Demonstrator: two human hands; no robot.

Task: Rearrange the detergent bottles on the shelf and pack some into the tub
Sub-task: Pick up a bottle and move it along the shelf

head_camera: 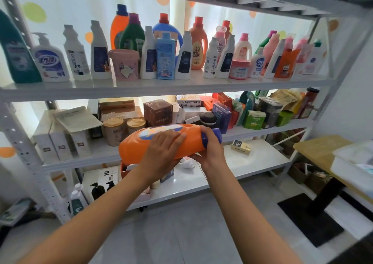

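I hold a large orange detergent bottle [133, 145] with a blue cap [212, 137] on its side in front of the middle shelf. My left hand [161, 152] wraps over its body, fingers across the label. My right hand [212, 149] grips the neck just behind the cap. Several detergent bottles stand in rows on the upper shelf [161, 87], among them a white pump bottle [50, 61], a pink tub [125, 64] and a light blue bottle [166, 58]. No packing tub shows clearly.
The middle shelf [262, 128] carries boxes, tins and packets. A lower white shelf [252, 162] holds a small box [241, 147]. A wooden table [321, 148] with a white tray [355, 166] stands at right, a black mat [308, 217] beneath it.
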